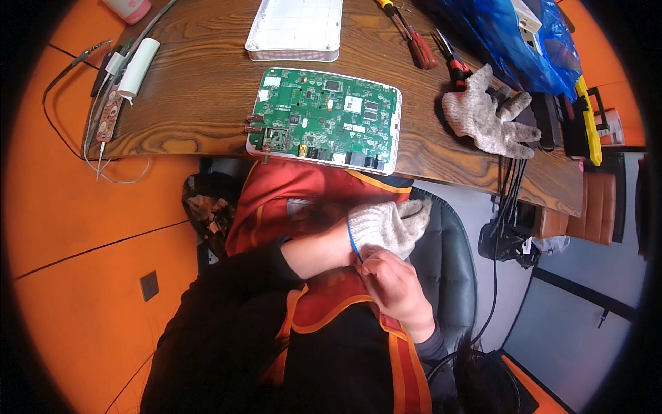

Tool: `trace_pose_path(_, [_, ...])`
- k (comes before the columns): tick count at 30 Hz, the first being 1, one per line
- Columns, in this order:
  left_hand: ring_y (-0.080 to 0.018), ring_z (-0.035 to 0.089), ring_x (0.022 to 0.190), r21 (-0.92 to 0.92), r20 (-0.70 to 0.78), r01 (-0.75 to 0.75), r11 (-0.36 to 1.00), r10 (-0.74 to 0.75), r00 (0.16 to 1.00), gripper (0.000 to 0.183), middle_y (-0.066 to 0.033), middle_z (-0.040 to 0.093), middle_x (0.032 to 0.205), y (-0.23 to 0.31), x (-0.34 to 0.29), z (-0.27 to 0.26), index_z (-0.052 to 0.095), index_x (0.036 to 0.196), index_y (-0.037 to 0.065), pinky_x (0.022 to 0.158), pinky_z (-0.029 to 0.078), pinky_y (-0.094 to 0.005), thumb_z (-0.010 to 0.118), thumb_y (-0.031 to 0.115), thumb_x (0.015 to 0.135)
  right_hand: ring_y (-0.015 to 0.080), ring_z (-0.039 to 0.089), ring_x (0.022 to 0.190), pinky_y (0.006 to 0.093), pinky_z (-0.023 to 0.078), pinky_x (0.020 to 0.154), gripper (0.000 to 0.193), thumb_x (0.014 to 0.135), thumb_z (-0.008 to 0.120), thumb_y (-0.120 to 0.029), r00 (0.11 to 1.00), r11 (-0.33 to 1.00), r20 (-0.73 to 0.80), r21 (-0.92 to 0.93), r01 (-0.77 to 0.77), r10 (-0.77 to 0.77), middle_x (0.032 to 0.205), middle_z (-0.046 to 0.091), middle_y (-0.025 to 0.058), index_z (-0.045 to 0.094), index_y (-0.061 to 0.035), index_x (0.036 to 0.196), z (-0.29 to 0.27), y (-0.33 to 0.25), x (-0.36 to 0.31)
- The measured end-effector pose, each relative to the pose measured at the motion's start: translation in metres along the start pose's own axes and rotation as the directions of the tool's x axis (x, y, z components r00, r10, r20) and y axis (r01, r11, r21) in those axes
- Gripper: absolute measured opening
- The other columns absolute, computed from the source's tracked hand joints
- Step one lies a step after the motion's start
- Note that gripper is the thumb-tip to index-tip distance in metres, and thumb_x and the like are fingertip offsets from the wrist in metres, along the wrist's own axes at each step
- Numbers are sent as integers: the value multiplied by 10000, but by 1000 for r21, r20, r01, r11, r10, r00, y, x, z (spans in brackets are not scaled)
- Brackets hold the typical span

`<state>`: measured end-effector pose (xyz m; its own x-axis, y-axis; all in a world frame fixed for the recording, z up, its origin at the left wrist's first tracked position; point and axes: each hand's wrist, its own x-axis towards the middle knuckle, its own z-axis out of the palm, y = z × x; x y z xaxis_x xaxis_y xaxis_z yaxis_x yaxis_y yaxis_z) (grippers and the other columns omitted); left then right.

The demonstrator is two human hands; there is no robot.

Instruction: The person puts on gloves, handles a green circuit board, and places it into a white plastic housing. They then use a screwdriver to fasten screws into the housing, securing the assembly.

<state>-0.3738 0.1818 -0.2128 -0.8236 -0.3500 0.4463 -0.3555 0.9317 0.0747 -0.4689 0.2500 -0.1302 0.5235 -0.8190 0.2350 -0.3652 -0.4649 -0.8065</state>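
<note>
A greyish-white knitted glove (pixel 386 226) with a blue cuff edge covers my left hand (pixel 403 224), held over my lap; its fingers are loosely bent, with a gap between them and nothing visible in them. My bare right hand (pixel 396 283) is closed at the wrist side, its fingers pinching the glove's cuff. A second knitted glove (pixel 486 117) lies on the table's right side. Near the table's front edge, above my hands, a green circuit board (pixel 321 110) sits in a white casing half, its connectors toward me.
Behind the board on the wooden table (pixel 200 69) is a white plastic cover (pixel 296 27). A red-handled screwdriver (pixel 422 52), pliers (pixel 455 69) and a blue plastic bag (pixel 514 45) lie at the right. Cables and a white roll (pixel 138 69) are at the left.
</note>
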Motion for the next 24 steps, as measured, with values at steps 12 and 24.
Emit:
trace_pose_path(12, [-214, 532, 1084, -345, 22, 57, 937, -53, 998, 414, -117, 433, 1363, 5, -11, 16, 476, 1287, 94, 950, 387, -391, 400, 290, 930, 341, 575, 738, 392, 460, 671, 187, 696, 624, 36, 927, 957, 372, 249, -147, 46, 777, 565, 132, 536, -12, 855, -2, 4, 7])
trace_pose_path(24, [-166, 529, 973, 441, 698, -406, -801, 21, 715, 408, -91, 536, 1046, 20, 2, -8, 480, 1162, -4, 836, 456, -247, 627, 257, 884, 172, 610, 543, 316, 495, 470, 339, 784, 690, -100, 820, 900, -376, -246, 360, -431, 721, 647, 59, 604, -43, 1108, -87, -17, 55])
